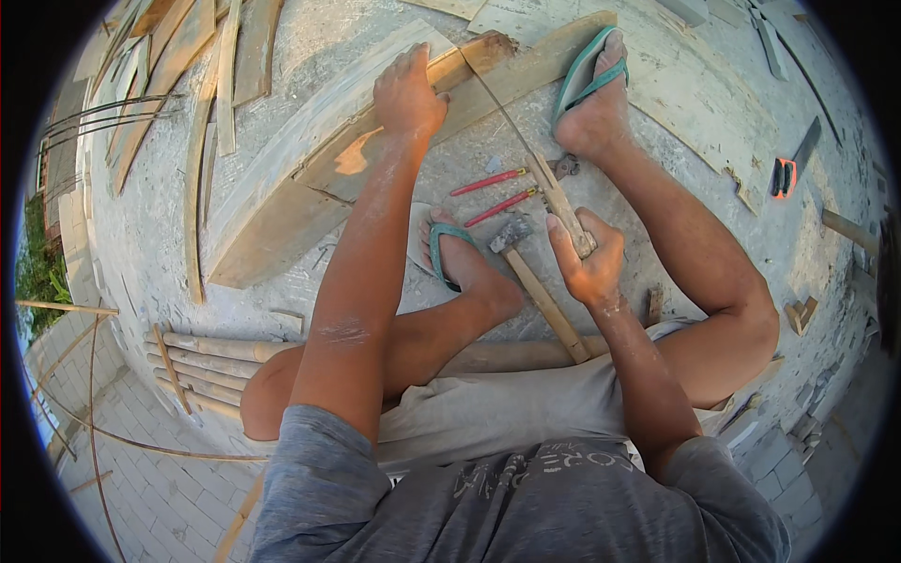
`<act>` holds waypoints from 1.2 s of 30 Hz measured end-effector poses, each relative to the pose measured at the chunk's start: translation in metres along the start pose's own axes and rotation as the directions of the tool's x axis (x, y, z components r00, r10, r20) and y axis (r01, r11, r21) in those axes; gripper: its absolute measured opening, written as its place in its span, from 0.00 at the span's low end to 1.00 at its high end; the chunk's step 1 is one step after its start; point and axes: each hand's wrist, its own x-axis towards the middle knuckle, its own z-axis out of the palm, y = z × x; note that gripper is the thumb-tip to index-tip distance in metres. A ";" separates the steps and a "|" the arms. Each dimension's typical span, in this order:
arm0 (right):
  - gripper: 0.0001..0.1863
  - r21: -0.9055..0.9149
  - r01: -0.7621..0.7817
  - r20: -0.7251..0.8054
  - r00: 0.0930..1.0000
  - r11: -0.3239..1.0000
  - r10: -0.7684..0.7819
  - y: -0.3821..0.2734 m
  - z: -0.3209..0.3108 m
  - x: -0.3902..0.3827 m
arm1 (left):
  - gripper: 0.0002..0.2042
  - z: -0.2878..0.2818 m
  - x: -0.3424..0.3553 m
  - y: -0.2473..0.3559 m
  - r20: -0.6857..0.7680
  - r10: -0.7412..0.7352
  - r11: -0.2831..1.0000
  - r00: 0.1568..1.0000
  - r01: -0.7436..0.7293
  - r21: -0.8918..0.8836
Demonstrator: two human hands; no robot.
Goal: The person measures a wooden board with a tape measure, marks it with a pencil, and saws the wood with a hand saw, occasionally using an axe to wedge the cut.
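My left hand point(407, 94) presses down on a long wooden plank point(310, 178) that lies on the concrete floor. My right hand point(587, 258) grips the wooden handle of a hand saw point(554, 192). Its thin blade point(497, 108) runs up to the plank's end near my left hand. My right foot in a green sandal point(589, 80) rests on the plank's far end. My left foot point(465, 267) sits beside a hammer point(535, 281) with a wooden handle. Red-handled pliers point(502, 192) lie between my feet.
Split bamboo strips point(178, 66) are piled at the upper left. Round bamboo poles point(202, 366) lie under my left knee. An orange and black tool point(784, 176) and wood scraps lie at the right. The concrete slab's edge drops to paving at the lower left.
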 end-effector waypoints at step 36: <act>0.15 -0.122 0.062 -0.011 0.998 0.991 -0.064 0.037 0.021 0.028 | 0.29 0.019 -0.003 0.017 -0.084 -0.059 0.996 0.995 0.054 -0.064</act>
